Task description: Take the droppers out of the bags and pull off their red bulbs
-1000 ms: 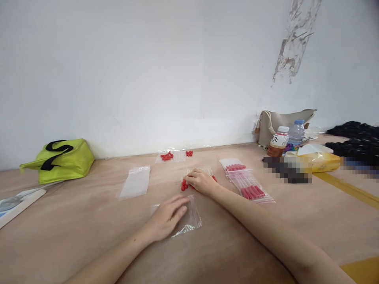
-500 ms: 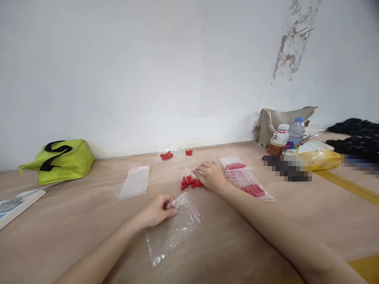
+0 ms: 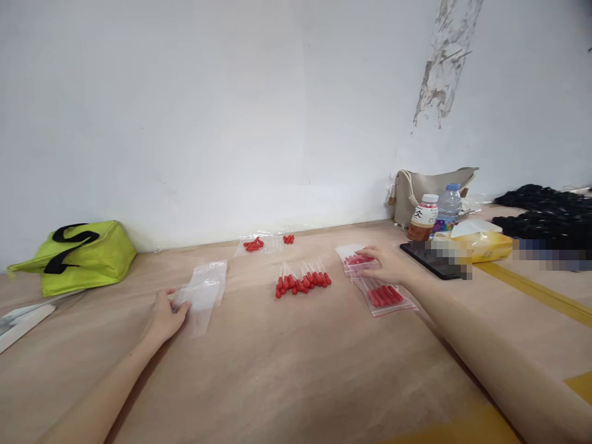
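Left hand [image 3: 164,317] sits at the near-left edge of the empty zip bags [image 3: 203,288], a flat clear stack with nothing inside; fingers half curled and touching the plastic, thumb on top; cannot tell if it actually pinches the bag.

Right hand [image 3: 387,265] reaches out flat, fingers spread loosely and resting on the far filled bag [image 3: 352,258]; nothing gripped; this bag holds red-bulb droppers laid side by side. Just beside it toward the camera lies the near filled bag [image 3: 383,296], red-strip closure, also packed with a row of red-bulb droppers; the two bags overlap.

Between the hands, loose droppers [image 3: 301,282] lie in a ragged row straight on the table [image 3: 296,370], in no bag.

Near the wall, a small clear bag [image 3: 259,245] has a few red pieces lying on it; whether in or on, cannot tell; a few more red pieces [image 3: 288,238] lie bare just to its right.

Far left a lime-green tote [image 3: 69,256], shut. Far right a beige bag [image 3: 432,188], a tea bottle [image 3: 422,217] with brown liquid, a water bottle [image 3: 449,202], a yellow tissue pack [image 3: 478,242] with a sheet sticking out, and a phone [image 3: 428,259].
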A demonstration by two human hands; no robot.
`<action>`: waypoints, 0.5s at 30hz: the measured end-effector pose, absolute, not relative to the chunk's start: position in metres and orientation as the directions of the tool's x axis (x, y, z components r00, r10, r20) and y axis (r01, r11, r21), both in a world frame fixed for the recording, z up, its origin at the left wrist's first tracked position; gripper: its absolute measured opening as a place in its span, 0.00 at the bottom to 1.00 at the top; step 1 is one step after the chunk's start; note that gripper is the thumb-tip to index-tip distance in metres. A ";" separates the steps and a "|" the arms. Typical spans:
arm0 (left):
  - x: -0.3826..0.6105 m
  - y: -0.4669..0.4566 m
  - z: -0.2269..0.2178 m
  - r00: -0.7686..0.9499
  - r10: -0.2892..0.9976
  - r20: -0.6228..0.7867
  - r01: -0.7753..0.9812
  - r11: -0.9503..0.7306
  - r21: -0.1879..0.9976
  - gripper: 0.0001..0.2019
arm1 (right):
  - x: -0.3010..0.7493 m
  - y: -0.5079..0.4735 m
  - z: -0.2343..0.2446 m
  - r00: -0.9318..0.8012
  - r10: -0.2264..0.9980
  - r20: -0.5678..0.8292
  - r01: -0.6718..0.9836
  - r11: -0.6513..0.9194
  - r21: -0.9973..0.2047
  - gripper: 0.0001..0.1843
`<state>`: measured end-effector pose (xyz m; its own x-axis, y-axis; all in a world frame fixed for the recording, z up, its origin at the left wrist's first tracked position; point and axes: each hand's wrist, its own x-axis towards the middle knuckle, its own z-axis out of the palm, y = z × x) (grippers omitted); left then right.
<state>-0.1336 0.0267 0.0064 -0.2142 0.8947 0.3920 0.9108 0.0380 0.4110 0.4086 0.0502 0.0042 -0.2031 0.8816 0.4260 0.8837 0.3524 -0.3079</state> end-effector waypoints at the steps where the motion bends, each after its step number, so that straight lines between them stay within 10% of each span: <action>1: -0.133 0.025 0.005 -0.190 0.879 0.436 0.935 0.027 0.352 0.21 | 0.408 0.049 0.002 -0.224 0.885 0.408 0.865 0.373 -0.335 0.27; 8: -0.109 0.008 0.023 -0.153 0.722 0.675 0.982 0.189 0.021 0.21 | 0.406 0.048 -0.003 -0.154 0.849 0.506 0.829 0.390 -0.401 0.17; 15: -0.068 -0.010 0.022 0.103 0.697 0.710 0.993 -0.114 -0.033 0.15 | 0.409 0.054 -0.010 -0.054 0.762 0.645 0.728 0.472 -0.497 0.12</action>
